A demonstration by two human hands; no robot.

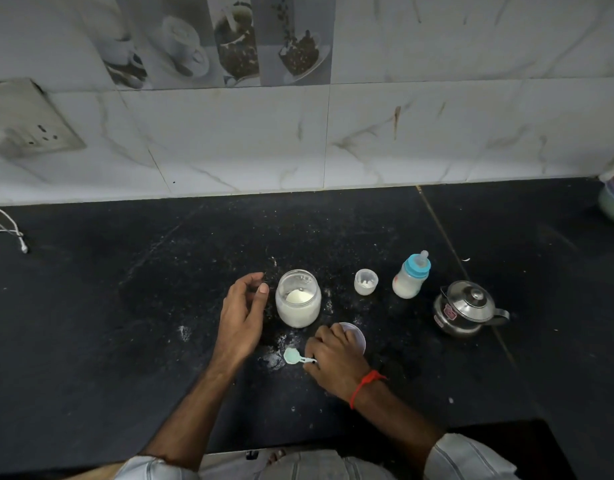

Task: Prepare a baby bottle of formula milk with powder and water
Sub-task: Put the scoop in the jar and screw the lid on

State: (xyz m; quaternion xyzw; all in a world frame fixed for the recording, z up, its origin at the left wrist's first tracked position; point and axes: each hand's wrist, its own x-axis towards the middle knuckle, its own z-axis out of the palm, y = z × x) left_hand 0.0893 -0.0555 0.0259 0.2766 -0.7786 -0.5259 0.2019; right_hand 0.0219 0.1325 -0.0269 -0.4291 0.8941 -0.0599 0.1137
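The handle of a pale green scoop [294,356] was pinched by the right hand [336,358], with a white lid [355,336] partly covered behind it. The left hand [241,320] was held loosely curled and empty, just left of the open powder jar [298,298]. The capped baby bottle [411,277] stood farther right.

You have on the counter [125,323] one open powder jar [298,298], one baby bottle [410,276], one small clear cap [365,281], one steel kettle [466,309], one pale scoop [296,356], one white lid [354,336]. You have two hands: left hand [241,318], right hand [335,358].
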